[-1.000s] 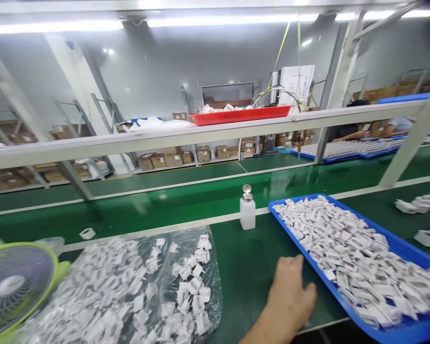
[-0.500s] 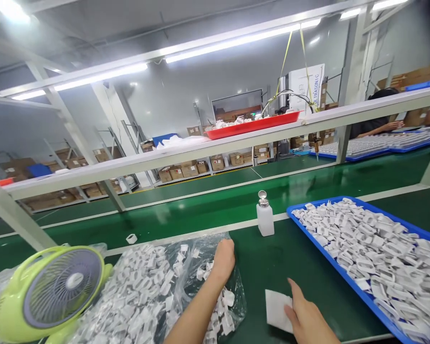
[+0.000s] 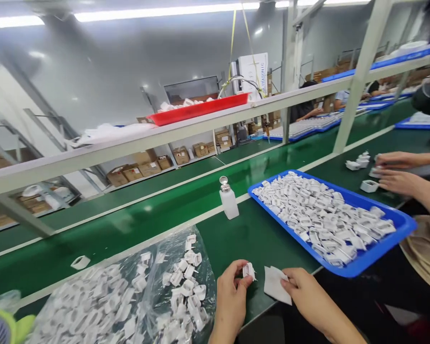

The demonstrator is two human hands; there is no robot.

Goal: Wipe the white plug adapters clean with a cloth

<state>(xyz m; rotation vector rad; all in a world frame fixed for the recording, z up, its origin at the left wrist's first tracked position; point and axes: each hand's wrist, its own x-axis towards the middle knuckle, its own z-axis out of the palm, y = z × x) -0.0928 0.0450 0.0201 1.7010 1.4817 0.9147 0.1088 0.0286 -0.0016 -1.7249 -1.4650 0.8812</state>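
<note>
My left hand [image 3: 231,296] pinches a small white plastic plug part [image 3: 249,271] between thumb and fingers, just right of a clear plastic bag [image 3: 136,296] spread with several of the same white parts. My right hand [image 3: 303,291] holds a white wipe cloth [image 3: 276,284] against the green table, close beside the part. A white dispenser bottle [image 3: 228,199] with a metal cap stands upright farther back. A blue tray [image 3: 372,255] heaped with white parts lies to the right.
A co-worker's two hands [image 3: 394,169] handle white parts at the right. A green conveyor belt [image 3: 129,210] runs behind, with one loose part [image 3: 80,262] on it. An overhead shelf carries a red tray [image 3: 200,109]. A green fan's edge [image 3: 3,327] shows bottom left.
My left hand lifted out of the bag with one white part and came toward my right hand, which now grips the cloth. The view swung right, showing a co-worker's hands.
</note>
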